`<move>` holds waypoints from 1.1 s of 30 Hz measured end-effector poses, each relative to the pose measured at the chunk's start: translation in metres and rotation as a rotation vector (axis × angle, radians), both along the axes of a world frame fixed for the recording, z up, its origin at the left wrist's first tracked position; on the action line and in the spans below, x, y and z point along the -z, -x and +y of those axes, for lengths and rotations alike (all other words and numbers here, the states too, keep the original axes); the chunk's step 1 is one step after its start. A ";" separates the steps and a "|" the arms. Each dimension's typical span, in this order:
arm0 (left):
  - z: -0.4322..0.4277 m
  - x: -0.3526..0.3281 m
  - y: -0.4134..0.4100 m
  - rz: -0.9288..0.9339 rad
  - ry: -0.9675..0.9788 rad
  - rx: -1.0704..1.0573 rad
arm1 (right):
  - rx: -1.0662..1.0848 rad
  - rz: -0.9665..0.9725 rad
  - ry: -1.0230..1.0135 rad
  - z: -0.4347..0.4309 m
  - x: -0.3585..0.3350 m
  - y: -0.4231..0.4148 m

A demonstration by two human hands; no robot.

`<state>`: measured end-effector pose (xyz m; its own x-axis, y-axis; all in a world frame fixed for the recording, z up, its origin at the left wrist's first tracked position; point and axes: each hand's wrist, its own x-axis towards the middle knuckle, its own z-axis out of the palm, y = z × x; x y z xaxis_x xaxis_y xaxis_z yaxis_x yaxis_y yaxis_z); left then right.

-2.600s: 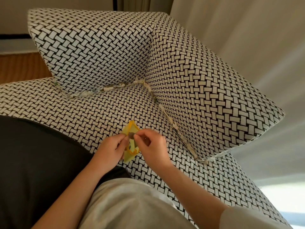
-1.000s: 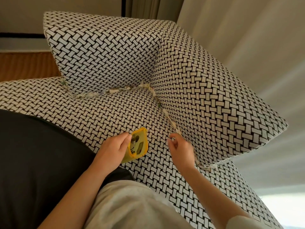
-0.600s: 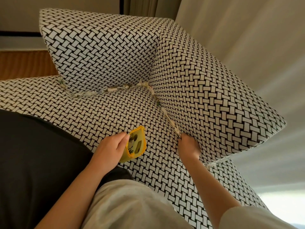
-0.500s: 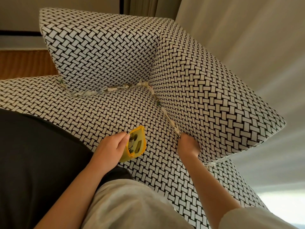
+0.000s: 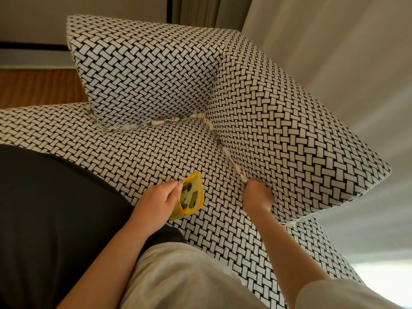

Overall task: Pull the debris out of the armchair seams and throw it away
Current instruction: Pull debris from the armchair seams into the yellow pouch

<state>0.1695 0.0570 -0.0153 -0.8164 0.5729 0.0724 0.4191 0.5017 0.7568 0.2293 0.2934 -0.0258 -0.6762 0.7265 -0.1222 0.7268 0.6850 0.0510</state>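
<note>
Pale, crumpled scraps of debris (image 5: 156, 122) are seen packed along the back seam of the black-and-white basket-weave fabric armchair (image 5: 156, 63). More is strung down the side seam between seat and armrest, with a speck of green among it. The right hand (image 5: 257, 196) is pressed into that side seam at the near end of the line. Its fingers are buried between the cushions, so whether anything is pinched cannot be told.

A second ago those fingers were shown out in the open, just reaching the seam. Before that, both hands were gathered at the small yellow soft pouch (image 5: 192, 198).

That pouch is now held by the left hand (image 5: 158, 201) alone, its rim pinched between thumb and curled fingers, just above the seat and apart from the right hand. Its mouth is turned up and gaping. Inside can be made out a ribbed, spring-like piece, a few dark round bits and a small flat rectangle.

Grey cloth (image 5: 178, 275) is seen over the lap, a smooth black surface (image 5: 44, 197) to the left, and pale curtain folds (image 5: 334, 63) behind the armrest.
</note>
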 end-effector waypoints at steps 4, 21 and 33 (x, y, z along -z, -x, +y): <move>0.001 0.000 0.001 -0.007 -0.005 -0.007 | -0.094 0.269 0.223 -0.003 -0.012 0.001; 0.002 -0.004 -0.001 -0.053 0.023 -0.058 | -0.422 0.635 0.860 -0.082 -0.038 -0.004; 0.003 -0.002 -0.001 -0.016 0.002 -0.029 | -0.089 0.349 0.342 0.007 0.007 -0.059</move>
